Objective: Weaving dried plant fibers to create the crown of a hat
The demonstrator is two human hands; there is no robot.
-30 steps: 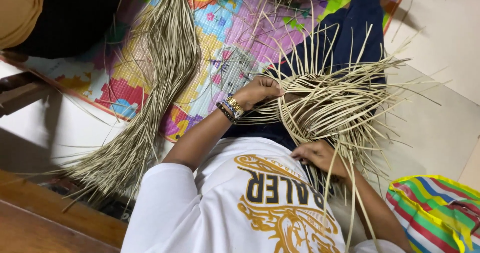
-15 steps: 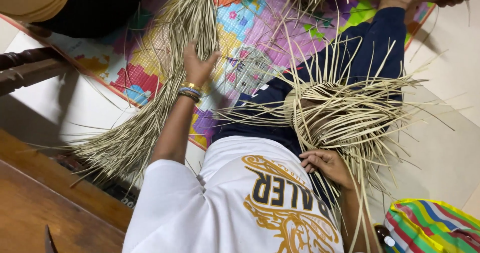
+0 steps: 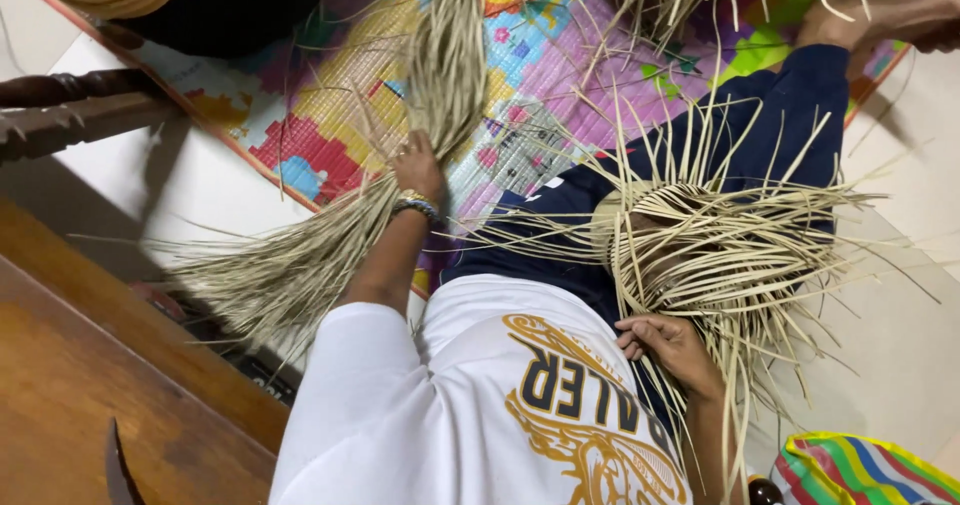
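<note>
Wooden furniture [image 3: 110, 385]: we saw brown wood filling the lower left corner, with a dark carved piece above it.
Straw bundle [image 3: 330, 235]: we saw a long sheaf of pale dried strands lying on the floor and across the colourful patterned mat [image 3: 330, 115], fanning out toward the lower left.
Left hand [image 3: 418, 165]: we had it stretched out onto the sheaf, fingers closed over some of the strands, a beaded bracelet [image 3: 416, 206] at the wrist.
Woven straw piece [image 3: 700, 240]: we kept it on our lap over dark blue trousers [image 3: 770, 135], a rounded half-woven form with loose ends sticking out all around.
Right hand [image 3: 668, 345]: we rested it against the lower edge of the woven piece, fingers curled; whether they pinched a strand, we could not tell.
Striped bag [image 3: 860, 470]: we saw it at the lower right corner.
</note>
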